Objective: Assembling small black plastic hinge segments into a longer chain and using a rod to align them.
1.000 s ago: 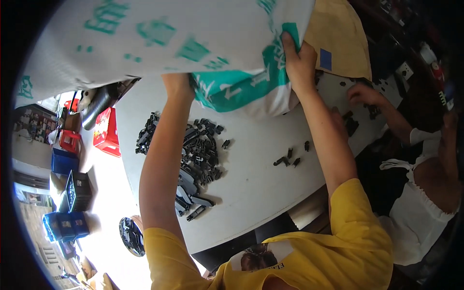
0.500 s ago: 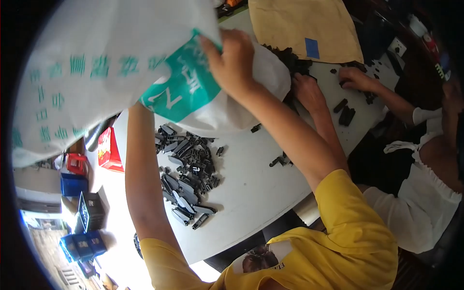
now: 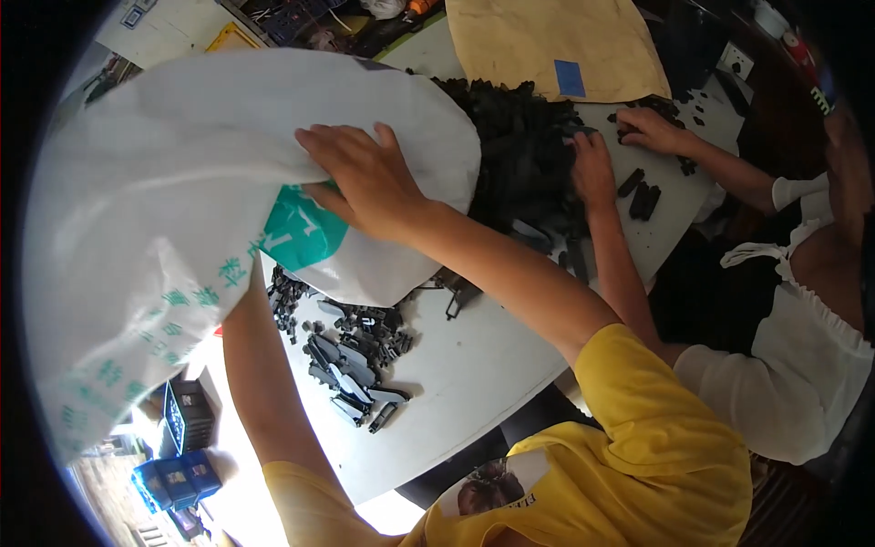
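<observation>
The big white woven sack (image 3: pixel 173 228) fills the left half of the view, crumpled and slack, printed with green characters and a solid teal patch, its open end lying over the white table (image 3: pixel 483 383). Spilling from its mouth is a heap of black plastic parts (image 3: pixel 519 146), dark and jumbled, banked up against a tan paper sheet (image 3: pixel 547 46) with a small blue square on it. The person in the yellow shirt has the right hand (image 3: pixel 369 178) flat on top of the sack, fingers spread and pressing into the cloth near the teal patch. The left forearm runs up under the sack; the left hand itself is hidden, so its fingers cannot be told. A smaller scatter of black parts (image 3: pixel 351 360) lies on the table just below the sack. Across the table, a co-worker's two hands (image 3: pixel 592 169) rest on the edge of the heap, fingers loosely curled among the pieces.
</observation>
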### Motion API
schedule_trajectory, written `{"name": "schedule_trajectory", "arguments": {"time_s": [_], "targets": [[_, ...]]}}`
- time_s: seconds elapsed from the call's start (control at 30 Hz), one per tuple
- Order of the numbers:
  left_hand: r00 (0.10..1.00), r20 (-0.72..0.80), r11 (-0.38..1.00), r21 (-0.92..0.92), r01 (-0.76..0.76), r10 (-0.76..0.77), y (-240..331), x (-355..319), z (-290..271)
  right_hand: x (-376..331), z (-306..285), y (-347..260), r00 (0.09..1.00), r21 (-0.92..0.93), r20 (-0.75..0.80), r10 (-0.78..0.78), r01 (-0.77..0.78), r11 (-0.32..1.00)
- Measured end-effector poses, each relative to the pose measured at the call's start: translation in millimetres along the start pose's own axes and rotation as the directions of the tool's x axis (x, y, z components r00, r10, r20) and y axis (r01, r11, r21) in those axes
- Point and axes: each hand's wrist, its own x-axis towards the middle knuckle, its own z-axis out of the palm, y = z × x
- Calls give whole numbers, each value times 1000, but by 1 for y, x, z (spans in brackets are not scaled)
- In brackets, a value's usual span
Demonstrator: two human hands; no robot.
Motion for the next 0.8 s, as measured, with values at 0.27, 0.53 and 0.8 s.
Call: {"name": "schedule_trajectory", "arguments": {"time_s": [0.27, 0.53, 0.8], "targets": [[997, -26, 963, 258, 81, -77, 17, -58, -51, -124, -70, -40, 998, -196, 46, -30, 39, 980], [992, -32, 876, 467, 124, -123, 37, -83, -221, -155, -26, -17, 914, -183, 396, -82, 167, 969], [991, 18, 676, 733, 79, -135, 267, -83, -416, -138, -45, -2, 948, -176, 235, -214, 258, 950]]}}
